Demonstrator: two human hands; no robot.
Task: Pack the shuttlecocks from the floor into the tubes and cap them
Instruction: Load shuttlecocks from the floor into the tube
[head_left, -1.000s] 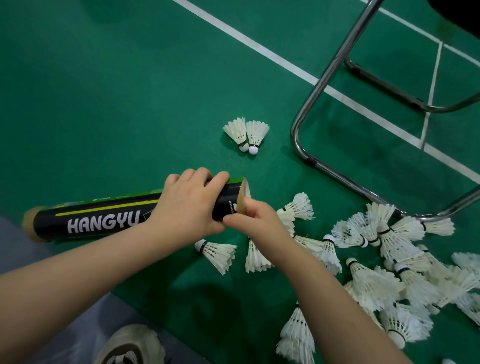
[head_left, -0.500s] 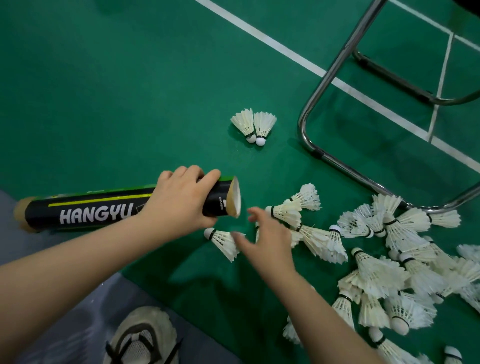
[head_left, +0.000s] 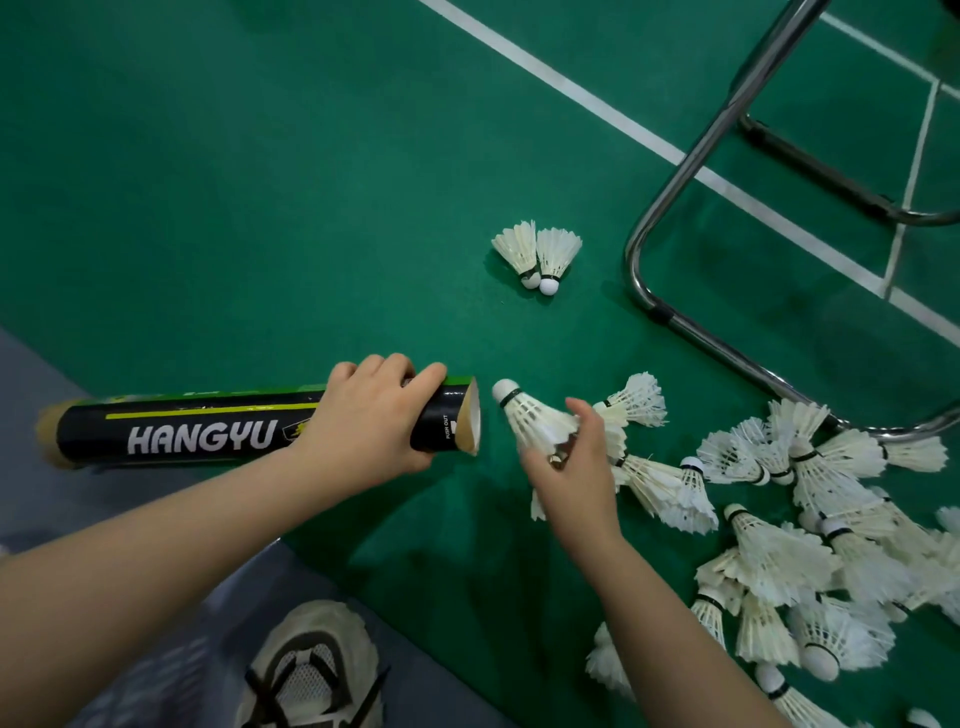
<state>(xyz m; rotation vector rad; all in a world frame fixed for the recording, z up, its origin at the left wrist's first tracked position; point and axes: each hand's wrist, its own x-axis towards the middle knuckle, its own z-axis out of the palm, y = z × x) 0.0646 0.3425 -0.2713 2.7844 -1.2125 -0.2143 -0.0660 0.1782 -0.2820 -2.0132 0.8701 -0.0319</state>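
Note:
My left hand (head_left: 374, 415) grips a black HANGYU tube (head_left: 208, 431) near its open right end, holding it level above the green floor. My right hand (head_left: 571, 462) pinches a white shuttlecock (head_left: 530, 415) by its feathers, cork pointing at the tube's mouth, a short gap away. A pile of several white shuttlecocks (head_left: 810, 540) lies on the floor to the right. Two more shuttlecocks (head_left: 537, 254) lie side by side farther away, corks toward me.
A chrome chair frame (head_left: 691, 156) stands on the floor at upper right, behind the pile. White court lines (head_left: 571, 88) cross the green floor. My shoe (head_left: 311, 670) rests at the bottom, on a grey strip (head_left: 31, 374) along the left.
My right hand left the tube's mouth, reached toward the pile and now holds a shuttlecock lifted with its cork toward the tube. The left hand keeps hold of the tube.

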